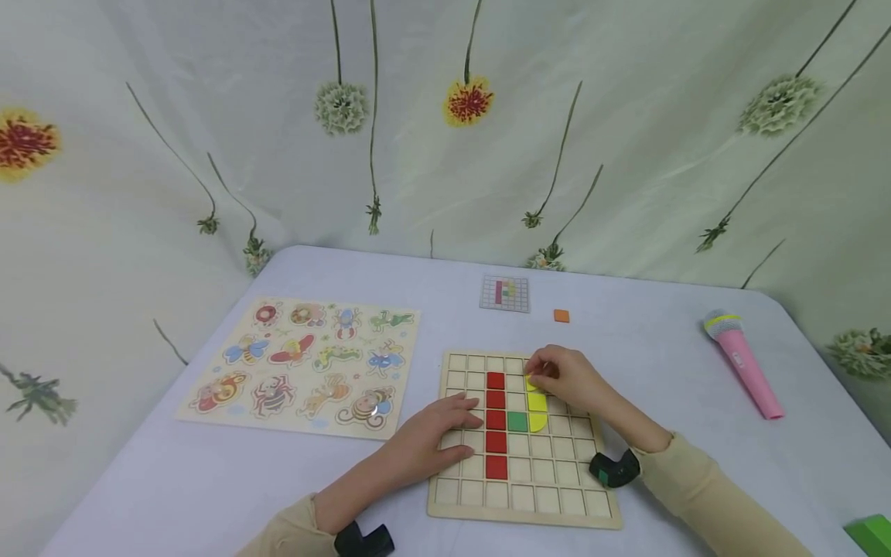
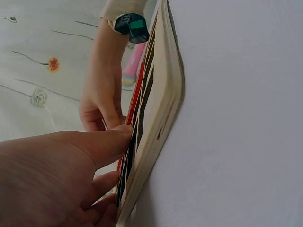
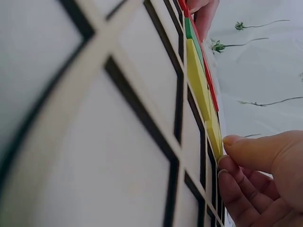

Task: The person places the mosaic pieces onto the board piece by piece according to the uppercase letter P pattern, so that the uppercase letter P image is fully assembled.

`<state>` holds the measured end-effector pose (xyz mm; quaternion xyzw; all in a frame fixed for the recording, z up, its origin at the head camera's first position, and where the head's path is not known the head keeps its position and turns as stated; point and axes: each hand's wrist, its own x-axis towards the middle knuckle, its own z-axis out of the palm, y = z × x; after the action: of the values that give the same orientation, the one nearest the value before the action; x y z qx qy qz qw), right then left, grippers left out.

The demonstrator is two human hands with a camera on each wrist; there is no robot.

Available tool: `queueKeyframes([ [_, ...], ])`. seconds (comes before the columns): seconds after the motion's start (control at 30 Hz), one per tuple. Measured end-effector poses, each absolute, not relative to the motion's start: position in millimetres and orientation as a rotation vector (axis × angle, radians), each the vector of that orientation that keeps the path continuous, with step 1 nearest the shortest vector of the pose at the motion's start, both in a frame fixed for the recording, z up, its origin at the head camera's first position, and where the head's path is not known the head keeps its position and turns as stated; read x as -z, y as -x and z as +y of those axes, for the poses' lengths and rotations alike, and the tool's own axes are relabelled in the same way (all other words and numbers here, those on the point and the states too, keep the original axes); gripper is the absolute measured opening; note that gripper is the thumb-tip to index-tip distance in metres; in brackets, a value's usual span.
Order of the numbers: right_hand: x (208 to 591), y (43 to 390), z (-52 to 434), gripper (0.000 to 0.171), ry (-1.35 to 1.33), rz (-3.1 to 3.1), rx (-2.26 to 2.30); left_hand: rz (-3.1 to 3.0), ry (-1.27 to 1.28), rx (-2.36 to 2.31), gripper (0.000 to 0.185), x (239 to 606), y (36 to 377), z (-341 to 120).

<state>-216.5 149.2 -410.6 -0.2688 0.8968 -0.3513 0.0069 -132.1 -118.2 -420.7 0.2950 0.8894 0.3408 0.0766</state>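
Observation:
A wooden grid board [image 1: 459, 491] lies on the white-covered table. One column of it holds several red square tiles [image 1: 496, 420], with a green tile [image 1: 517, 422] beside them. Right of the green tile, yellow tiles [image 1: 537, 401] line another column, the lowest with a rounded corner. At the top of that column my right hand [image 1: 567, 379] pinches a yellow tile [image 3: 215, 137] between thumb and fingers, partly covering it. My left hand [image 1: 431, 437] rests on the board's left side with fingers spread. In the left wrist view its thumb [image 2: 111, 142] touches the board's surface.
A small pattern card [image 1: 504, 294] and an orange tile [image 1: 561, 316] lie behind the board. To the left is an insect picture puzzle [image 1: 299, 367]. On the right lie a pink toy microphone [image 1: 748, 367] and, at the near corner, a green block [image 1: 870, 534].

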Motion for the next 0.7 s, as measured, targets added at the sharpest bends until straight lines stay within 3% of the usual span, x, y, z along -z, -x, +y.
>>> queueKeyframes([
  [0.17,405,216,153,0.011,0.892,2.763,1.071,2.665,-0.893,-1.028,0.032,421,133,-118],
  [0.3,389,229,163,0.021,0.835,2.72,1.095,2.667,-0.916,-1.034,0.032,421,133,-118],
  [0.53,384,290,192,0.036,0.364,2.677,1.472,2.682,-0.917,-1.051,0.031,422,134,-122],
  [0.7,402,314,202,0.039,0.183,2.765,1.328,2.671,-0.918,-1.03,0.031,424,133,-120],
])
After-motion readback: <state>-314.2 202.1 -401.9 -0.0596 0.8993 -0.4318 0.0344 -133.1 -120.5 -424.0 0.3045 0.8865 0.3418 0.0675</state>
